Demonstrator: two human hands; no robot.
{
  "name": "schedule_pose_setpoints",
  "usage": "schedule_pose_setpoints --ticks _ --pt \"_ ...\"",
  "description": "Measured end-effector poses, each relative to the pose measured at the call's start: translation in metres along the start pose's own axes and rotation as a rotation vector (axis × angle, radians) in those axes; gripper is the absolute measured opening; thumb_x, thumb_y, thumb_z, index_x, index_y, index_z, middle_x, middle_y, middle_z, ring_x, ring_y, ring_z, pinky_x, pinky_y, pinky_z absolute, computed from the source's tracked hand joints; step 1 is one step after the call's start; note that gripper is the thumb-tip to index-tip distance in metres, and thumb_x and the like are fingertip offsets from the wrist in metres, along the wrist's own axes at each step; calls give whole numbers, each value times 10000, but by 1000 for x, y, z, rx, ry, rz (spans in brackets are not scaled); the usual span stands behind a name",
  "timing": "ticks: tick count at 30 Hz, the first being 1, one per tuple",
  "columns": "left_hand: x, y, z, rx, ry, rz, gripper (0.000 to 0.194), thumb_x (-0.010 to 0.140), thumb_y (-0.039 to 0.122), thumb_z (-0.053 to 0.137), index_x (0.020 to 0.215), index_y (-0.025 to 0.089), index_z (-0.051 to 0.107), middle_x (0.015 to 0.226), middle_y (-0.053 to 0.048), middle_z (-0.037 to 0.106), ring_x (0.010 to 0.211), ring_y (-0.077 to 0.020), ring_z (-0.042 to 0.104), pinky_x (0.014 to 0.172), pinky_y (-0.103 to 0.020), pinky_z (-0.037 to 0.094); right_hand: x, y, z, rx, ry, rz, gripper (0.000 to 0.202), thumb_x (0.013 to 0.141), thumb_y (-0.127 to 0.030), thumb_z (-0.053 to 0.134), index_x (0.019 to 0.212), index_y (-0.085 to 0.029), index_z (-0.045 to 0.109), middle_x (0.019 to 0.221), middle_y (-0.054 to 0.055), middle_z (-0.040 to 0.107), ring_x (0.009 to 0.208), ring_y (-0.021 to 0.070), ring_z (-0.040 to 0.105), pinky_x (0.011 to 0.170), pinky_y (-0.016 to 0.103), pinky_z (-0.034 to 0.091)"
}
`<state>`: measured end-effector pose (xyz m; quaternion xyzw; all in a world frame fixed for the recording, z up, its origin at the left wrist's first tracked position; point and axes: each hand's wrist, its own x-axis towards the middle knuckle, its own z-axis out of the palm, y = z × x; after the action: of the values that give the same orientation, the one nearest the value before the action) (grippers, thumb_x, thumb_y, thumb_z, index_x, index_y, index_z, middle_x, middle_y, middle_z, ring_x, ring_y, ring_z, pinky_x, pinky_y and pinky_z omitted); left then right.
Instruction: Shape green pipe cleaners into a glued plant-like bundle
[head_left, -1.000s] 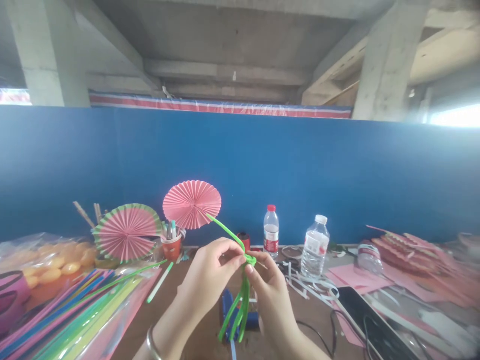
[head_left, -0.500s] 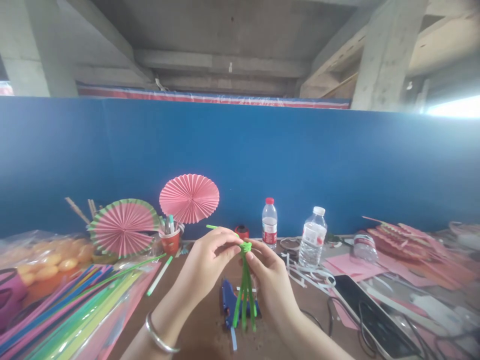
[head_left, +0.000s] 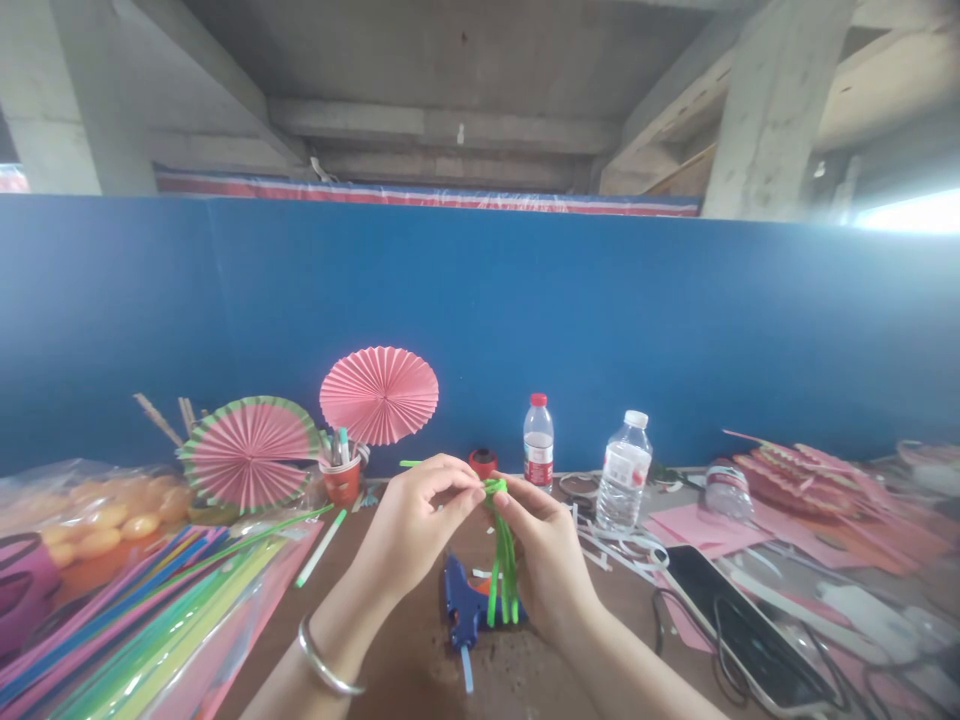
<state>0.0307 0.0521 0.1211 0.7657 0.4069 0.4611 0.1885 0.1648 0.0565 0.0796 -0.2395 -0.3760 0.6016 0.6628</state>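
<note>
A bundle of bright green pipe cleaners [head_left: 504,570] is held between both hands above the table. Its top is wound into a small knot, and several strands hang down from there. My left hand [head_left: 420,530], with a silver bangle on its wrist, pinches a strand at the left of the knot; a loose green end sticks out behind that hand. My right hand [head_left: 549,550] grips the bundle just under the knot, its thumb in front. A blue glue gun [head_left: 465,610] with a pale glue stick lies below, partly hidden by the strands.
Coloured pipe cleaners [head_left: 150,620] fill a plastic bag at left. Pink paper fans [head_left: 379,395] and a red cup of pens [head_left: 341,482] stand behind. Two water bottles [head_left: 538,445] are at the back; a phone [head_left: 742,625] with cables, white strips and pink paper lie right.
The hanging strands have swung a little to the right and sit closer together, their lower ends higher. The loose end behind my left hand shows less. Both hands keep nearly the same place.
</note>
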Motion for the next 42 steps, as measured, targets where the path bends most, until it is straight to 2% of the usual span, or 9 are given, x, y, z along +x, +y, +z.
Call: schedule_pose_setpoints --ticks 7,15,19,22,27,34,38,42 --pt "1 -3 5 -81 34 -98 159 756 290 566 676 182 651 916 -41 629 811 -153 599 725 -246 474 1 4 -2 2 18 -57 263 597 -236 752 838 -153 685 851 60 693 754 167 603 757 305 455" --pt "5 -8 6 -320 32 -285 148 681 293 647 635 153 656 924 -66 663 817 -181 607 759 -281 453 4 13 -9 -57 7 -99 305 628 -253 735 915 -165 680 963 88 679 858 209 605 808 347 443" --pt "6 -6 7 -462 36 -328 143 643 279 681 610 144 649 901 -70 661 839 -189 603 782 -290 449 4 15 -10 -77 4 -123 308 633 -265 729 921 -167 679 959 88 680 869 220 607 817 361 445" --pt "6 -3 7 -471 46 -354 177 645 295 679 574 139 637 890 -70 659 856 -196 599 813 -311 437 4 15 -10 -107 5 -127 324 624 -280 731 923 -163 683 937 87 684 858 227 608 808 376 453" --pt "6 -3 5 -428 43 -331 178 656 293 669 579 138 630 904 -67 655 838 -186 605 799 -310 447 4 14 -9 -153 -13 -148 281 627 -256 729 899 -189 698 919 61 688 865 208 600 810 345 451" --pt "7 -13 4 -163 9 -217 145 684 308 638 684 163 634 805 -39 684 715 -168 619 651 -268 467 4 11 -9 -222 -39 -143 283 650 -273 715 919 -187 695 982 66 675 912 211 589 829 331 445" --pt "5 -13 4 -126 -1 -199 145 707 304 617 784 186 652 784 -26 695 754 -183 632 687 -278 475 3 12 -8 -247 -19 -138 287 653 -288 711 916 -175 690 945 67 686 869 210 601 795 330 458" --pt "5 -11 4 -167 -29 -186 178 723 281 605 864 195 670 856 -35 704 815 -192 637 732 -284 481 2 12 -9 -305 5 -183 277 659 -287 703 914 -181 686 913 61 690 838 206 609 744 317 476"
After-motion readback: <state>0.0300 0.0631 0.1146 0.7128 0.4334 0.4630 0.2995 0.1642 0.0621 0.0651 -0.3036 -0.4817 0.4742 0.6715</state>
